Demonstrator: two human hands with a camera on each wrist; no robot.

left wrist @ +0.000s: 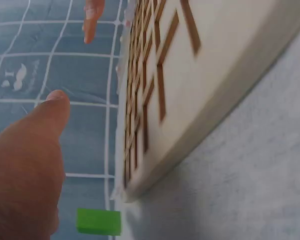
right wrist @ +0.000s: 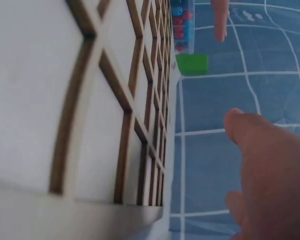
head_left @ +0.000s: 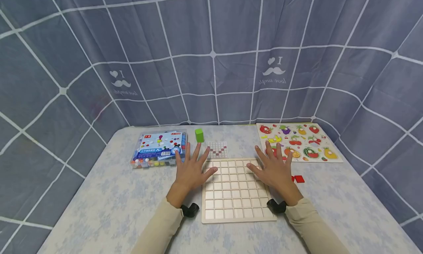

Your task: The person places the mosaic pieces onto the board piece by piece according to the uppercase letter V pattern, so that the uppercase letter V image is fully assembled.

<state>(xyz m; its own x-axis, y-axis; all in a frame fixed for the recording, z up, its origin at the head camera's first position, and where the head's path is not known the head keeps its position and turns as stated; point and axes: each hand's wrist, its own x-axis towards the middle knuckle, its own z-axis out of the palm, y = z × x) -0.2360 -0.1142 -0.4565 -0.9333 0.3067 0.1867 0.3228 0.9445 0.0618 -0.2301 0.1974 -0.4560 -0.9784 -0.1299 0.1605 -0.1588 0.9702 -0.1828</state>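
1. The wooden grid board (head_left: pixel 236 192) is placed flat at the lower middle of the head frame, between the two forearms. No coloured piece is seen in its visible squares.
2. The left hand (head_left: pixel 192 170) is seen near the board's upper left corner, and the right hand (head_left: pixel 275 170) over its upper right part. On both, the fingers are straight and spread, and nothing is grasped. Whether the board is touched by any fingertip cannot be told from the head view.
3. Just above the board, a small pattern card (head_left: pixel 221 153) with coloured squares is laid. Behind it, to the upper left, a green block (head_left: pixel 199 135) is stood.
4. Red square tiles (head_left: pixel 299 179) are found right of the board, one partly hidden by the right arm.
5. It is judged that the work is at a pause or a beginning: no placing is shown as done, and the tiles lie outside the board.
6. Farther out, a molecular model kit box (head_left: pixel 160 145) is seen at left, and a fruit puzzle board (head_left: pixel 334 159) at right.
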